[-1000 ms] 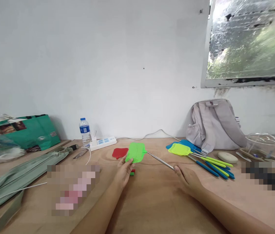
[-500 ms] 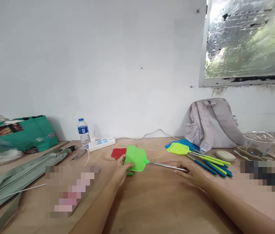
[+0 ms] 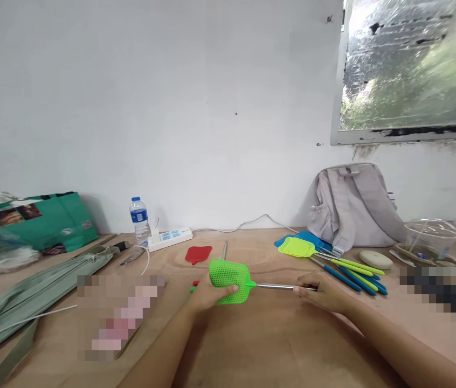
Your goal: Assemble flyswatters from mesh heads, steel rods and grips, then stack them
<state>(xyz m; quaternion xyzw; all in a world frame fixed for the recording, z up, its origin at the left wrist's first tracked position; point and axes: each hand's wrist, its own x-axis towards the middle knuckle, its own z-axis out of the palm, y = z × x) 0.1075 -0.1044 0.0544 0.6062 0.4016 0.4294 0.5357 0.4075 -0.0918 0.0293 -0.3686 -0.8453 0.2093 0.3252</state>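
Head view: left hand (image 3: 207, 292) clamps green swatter head (image 3: 230, 274) by near edge, grip pressed on mesh, steadying it just above worktop (image 3: 260, 345). Right hand (image 3: 320, 291) pinches metal rod (image 3: 276, 286) at far end, in line with the head. Red swatter head (image 3: 198, 254) lies behind; finished swatters (image 3: 333, 261) piled right, beside backpack (image 3: 353, 207).

I see my left hand (image 3: 207, 293) gripping the green swatter head (image 3: 230, 274) just above the wooden table (image 3: 260, 345), while my right hand (image 3: 320, 291) pinches its metal rod (image 3: 276, 286). A red swatter head (image 3: 198, 254) lies beyond. More swatters (image 3: 333, 261) lie fanned out beside a grey backpack (image 3: 353, 205). A water bottle (image 3: 139, 218) stands by a power strip (image 3: 170, 237).
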